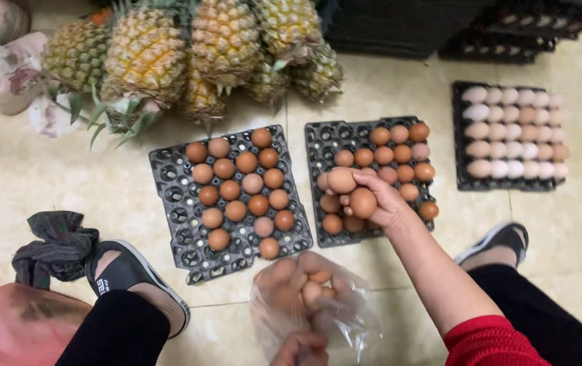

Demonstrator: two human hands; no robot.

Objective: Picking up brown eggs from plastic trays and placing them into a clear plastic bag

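Two brown eggs (352, 192) are held in the right hand (380, 202); the grip is pressed around them, with one egg at the fingertips and the other just behind it in the palm. Directly under this grip lies the middle tray (318, 139), black, partly filled with brown eggs; its filled cells are seen above and to the right of the grip. To the left of the grip, a second black tray (169, 173) is placed on the tiled floor (47, 183), also with brown eggs in its middle cells. Well to the right of the grip, a third tray (459, 135) is filled with paler eggs.

Below the grip and nearer to the person, a clear plastic bag (345, 318) is held up by the left hand (301, 349) at the bottom edge; its grip is pinched on the top of the bag, though only part of the hand is seen. Some brown eggs are seen inside the bag, blurred.

Far above the grip, pineapples (169, 54) are piled on the floor. A sandalled foot is seen at each side.
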